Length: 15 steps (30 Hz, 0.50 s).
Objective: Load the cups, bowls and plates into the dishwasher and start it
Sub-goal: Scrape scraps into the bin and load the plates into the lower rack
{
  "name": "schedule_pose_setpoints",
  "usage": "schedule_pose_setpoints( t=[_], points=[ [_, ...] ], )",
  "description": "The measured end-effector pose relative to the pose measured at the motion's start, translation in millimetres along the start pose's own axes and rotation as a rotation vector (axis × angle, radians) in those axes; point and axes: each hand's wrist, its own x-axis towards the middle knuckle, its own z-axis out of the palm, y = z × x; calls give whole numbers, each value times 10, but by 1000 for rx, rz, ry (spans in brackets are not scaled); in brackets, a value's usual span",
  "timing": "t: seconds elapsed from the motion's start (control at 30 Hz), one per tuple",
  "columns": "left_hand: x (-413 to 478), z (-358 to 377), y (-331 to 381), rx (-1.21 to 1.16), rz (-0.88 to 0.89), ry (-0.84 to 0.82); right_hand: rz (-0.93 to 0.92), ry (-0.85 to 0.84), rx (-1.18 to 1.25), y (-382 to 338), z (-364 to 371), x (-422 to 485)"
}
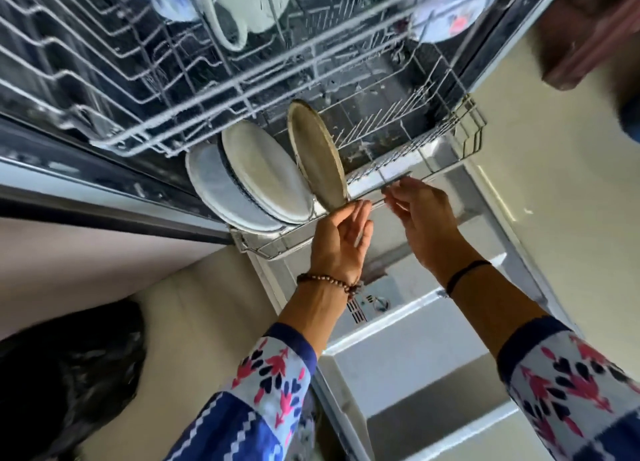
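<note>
Head: L hand (341, 244) touches, R hand (420, 206) grips rack (469, 131) edge.

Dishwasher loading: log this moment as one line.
lower rack: pulled out | plates: three, on edge | left hand: fingers straight at front rim | right hand: at front rim, grip unclear

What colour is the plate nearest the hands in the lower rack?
Tan-brown plate; shows in the head view.

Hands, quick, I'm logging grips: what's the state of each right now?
Left hand: open, fingertips touching the front rail of the lower rack.
Right hand: pinching that rail, it seems; blurred.
</note>
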Motion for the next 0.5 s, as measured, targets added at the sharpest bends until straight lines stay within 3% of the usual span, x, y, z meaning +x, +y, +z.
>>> schedule_pose_setpoints(
  t=[0.37,0.5],
  points=[
    [279,228,588,103,156,1,34,-94,100,-218,485,371],
    [351,283,751,155,203,2,52,-154,26,-362,691,369]
  ],
)
